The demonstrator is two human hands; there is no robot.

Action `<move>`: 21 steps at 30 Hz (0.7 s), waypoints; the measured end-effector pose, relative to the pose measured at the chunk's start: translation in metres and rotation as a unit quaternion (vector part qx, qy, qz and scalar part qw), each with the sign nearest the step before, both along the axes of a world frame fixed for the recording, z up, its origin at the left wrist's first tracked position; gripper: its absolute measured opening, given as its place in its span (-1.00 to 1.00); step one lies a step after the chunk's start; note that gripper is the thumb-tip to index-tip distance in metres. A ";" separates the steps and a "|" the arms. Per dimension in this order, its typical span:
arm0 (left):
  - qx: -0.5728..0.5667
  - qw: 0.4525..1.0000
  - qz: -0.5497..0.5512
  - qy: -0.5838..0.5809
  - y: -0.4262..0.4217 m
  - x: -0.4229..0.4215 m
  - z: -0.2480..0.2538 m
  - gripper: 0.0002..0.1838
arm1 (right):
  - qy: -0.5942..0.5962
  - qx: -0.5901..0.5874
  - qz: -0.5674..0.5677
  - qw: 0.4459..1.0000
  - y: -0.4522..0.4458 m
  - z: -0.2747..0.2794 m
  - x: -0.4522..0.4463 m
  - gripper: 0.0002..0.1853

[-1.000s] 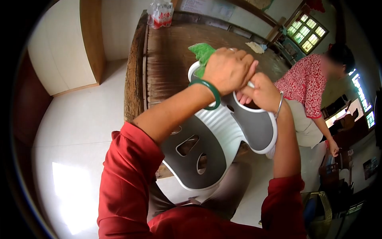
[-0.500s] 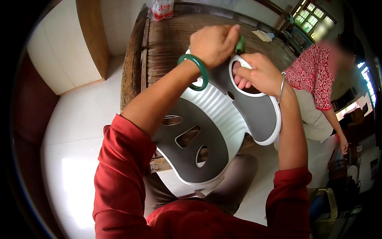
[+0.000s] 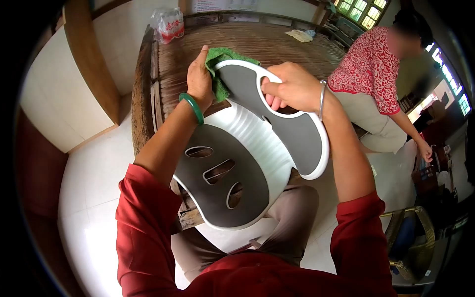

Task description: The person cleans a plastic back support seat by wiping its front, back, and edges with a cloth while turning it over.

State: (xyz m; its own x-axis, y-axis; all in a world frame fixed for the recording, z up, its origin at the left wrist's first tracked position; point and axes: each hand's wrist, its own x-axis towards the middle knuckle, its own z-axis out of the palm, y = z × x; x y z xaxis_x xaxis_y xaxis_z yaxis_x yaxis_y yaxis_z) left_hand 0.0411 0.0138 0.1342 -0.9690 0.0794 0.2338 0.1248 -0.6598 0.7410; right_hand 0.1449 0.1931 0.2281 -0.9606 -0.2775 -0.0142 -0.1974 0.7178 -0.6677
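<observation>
A white plastic seat with grey panels (image 3: 225, 163) rests over my lap at the edge of the wooden platform. My right hand (image 3: 292, 89) grips it through the oval opening in its smaller part, fingers curled round the white rim. At the far left corner of that smaller part, my left hand (image 3: 200, 76) presses a green cloth (image 3: 220, 89) against the edge. The cloth drapes behind and over the corner. The left palm and thumb show, while the other fingers are mostly hidden by the cloth.
The slatted wooden platform (image 3: 237, 37) extends beyond the seat, bearing a plastic-wrapped pack (image 3: 169, 25) and a pale cloth (image 3: 299, 35). A person in a red patterned top (image 3: 368, 69) bends at the right. Nearby is a metal-framed chair (image 3: 420, 237); a cabinet (image 3: 64, 94) stands left.
My left hand has moved left and round to the seat's corner, and more of the green cloth shows. My right hand now holds the opening. The view has shifted.
</observation>
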 end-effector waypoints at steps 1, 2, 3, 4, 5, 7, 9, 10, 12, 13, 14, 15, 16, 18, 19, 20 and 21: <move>-0.008 1.000 0.023 -0.012 0.001 0.000 -0.005 -0.51 | -0.002 0.003 0.004 1.000 -0.001 0.000 0.000 -0.77; 0.023 0.998 -0.018 -0.053 0.000 -0.010 -0.018 -0.49 | -0.002 -0.001 -0.004 1.000 0.000 0.000 0.001 -0.76; 0.059 0.993 -0.035 -0.097 0.003 -0.009 -0.028 -0.51 | -0.001 -0.005 -0.012 1.000 0.000 0.000 0.002 -0.76; 0.095 0.984 -0.054 -0.140 0.009 -0.009 -0.038 -0.53 | 0.002 -0.009 -0.021 1.000 0.000 0.001 0.003 -0.75; 0.099 0.981 -0.054 -0.160 0.012 -0.019 -0.057 -0.57 | 0.002 -0.023 -0.023 0.999 -0.001 0.000 0.005 -0.76; 0.100 0.973 -0.030 -0.207 0.019 -0.016 -0.062 -0.61 | -0.009 -0.033 0.006 0.999 0.010 -0.010 -0.004 -0.78; 0.009 0.984 -0.007 -0.177 0.010 -0.024 -0.090 -0.59 | -0.019 -0.039 0.004 0.999 0.014 -0.014 -0.005 -0.79; -0.051 0.996 -0.066 -0.026 0.002 -0.041 -0.136 -0.60 | 0.014 0.000 0.013 1.000 0.013 -0.011 0.001 -0.79; -0.017 0.987 -0.162 0.004 0.006 -0.023 -0.126 -0.58 | 0.061 0.008 0.015 0.998 0.010 -0.020 -0.006 -0.80; 0.002 0.983 -0.182 -0.034 0.013 -0.027 -0.130 -0.55 | 0.117 0.070 0.042 0.990 0.008 -0.021 -0.011 -0.80; 0.004 0.975 -0.220 -0.039 0.009 -0.049 -0.150 -0.54 | 0.078 0.064 0.006 0.995 0.006 -0.023 -0.014 -0.79; -0.024 0.979 -0.196 -0.046 0.013 -0.057 -0.157 -0.54 | 0.084 0.091 -0.005 0.992 0.006 -0.022 -0.014 -0.78; -0.054 0.984 -0.163 -0.055 0.013 -0.063 -0.164 -0.54 | 0.087 0.115 -0.007 0.989 0.005 -0.021 -0.015 -0.76; -0.098 0.985 -0.139 -0.003 0.002 -0.078 -0.186 -0.49 | 0.066 0.126 -0.019 0.990 0.002 -0.019 -0.010 -0.73; -0.120 0.986 -0.113 0.010 0.003 -0.080 -0.189 -0.45 | 0.044 0.121 -0.022 0.991 0.001 -0.008 0.002 -0.71; -0.132 0.985 -0.106 0.016 0.003 -0.082 -0.193 -0.42 | 0.036 0.124 -0.024 0.991 0.001 -0.006 0.001 -0.71; -0.152 0.983 -0.100 0.033 0.002 -0.081 -0.193 -0.41 | 0.039 0.122 -0.023 0.992 0.002 -0.008 0.000 -0.71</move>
State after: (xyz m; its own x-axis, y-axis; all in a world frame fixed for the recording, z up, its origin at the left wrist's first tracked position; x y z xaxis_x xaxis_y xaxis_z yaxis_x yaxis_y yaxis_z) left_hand -0.0396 0.0160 -0.0593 -0.9108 0.3418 0.2315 0.0697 -0.4254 0.9023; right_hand 0.1452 0.1947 0.2197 -0.9729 -0.2313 -0.0005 -0.2055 0.8651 -0.4577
